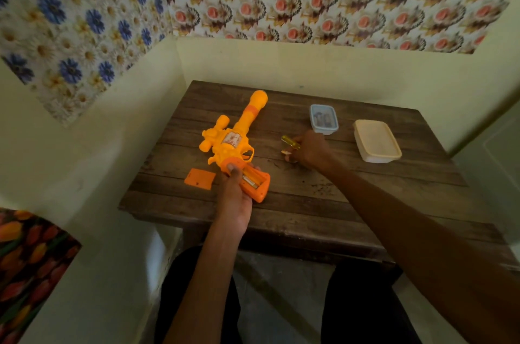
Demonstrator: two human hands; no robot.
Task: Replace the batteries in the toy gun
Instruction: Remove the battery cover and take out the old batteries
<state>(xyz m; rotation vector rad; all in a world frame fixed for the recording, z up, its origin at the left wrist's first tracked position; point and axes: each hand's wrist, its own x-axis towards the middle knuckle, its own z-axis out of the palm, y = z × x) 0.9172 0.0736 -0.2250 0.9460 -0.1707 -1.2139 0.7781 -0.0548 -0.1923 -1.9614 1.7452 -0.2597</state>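
Left hand point(235, 194) is gripping the toy gun point(233, 143) handle on the surface point(309, 202), compartment open; right hand point(306, 150) is clenching a screwdriver point(290, 143). Advisable: park tool, then pry cells gently.

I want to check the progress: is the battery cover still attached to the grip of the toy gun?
No, the orange battery cover lies on the table beside the toy gun, whose grip compartment is open.

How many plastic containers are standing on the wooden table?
2. A small clear plastic container with a blue rim stands at the far side of the table, just beyond the right hand. A larger cream lidded plastic container stands to its right. None seems hidden.
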